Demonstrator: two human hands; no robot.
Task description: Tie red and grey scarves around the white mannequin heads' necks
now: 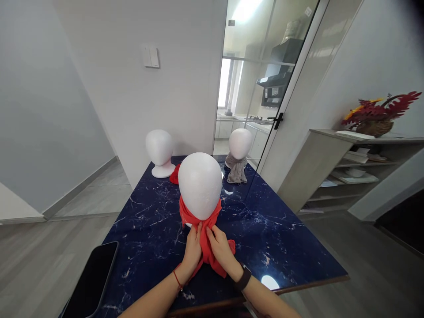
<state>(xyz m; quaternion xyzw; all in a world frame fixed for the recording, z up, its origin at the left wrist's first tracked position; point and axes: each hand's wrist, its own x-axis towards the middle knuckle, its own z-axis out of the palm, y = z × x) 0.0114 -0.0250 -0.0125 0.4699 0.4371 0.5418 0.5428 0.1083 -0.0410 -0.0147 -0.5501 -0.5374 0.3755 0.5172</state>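
A white foam head (200, 185) stands on the dark blue marble table (285, 238), close in front of me. A red scarf (205, 221) is wrapped around its neck, with the ends hanging down toward me. My left hand (192, 252) and my right hand (221, 251) both grip the scarf ends just below the neck, side by side. A red string circles my left wrist and a black watch sits on my right wrist.
Two more foam heads stand at the far end: a bare one (159, 152) at left with red cloth (175, 174) beside it, and one (240, 145) wearing a grey scarf (236, 170). A black phone (91, 280) lies at the near left corner. Shelves (347, 170) stand to the right.
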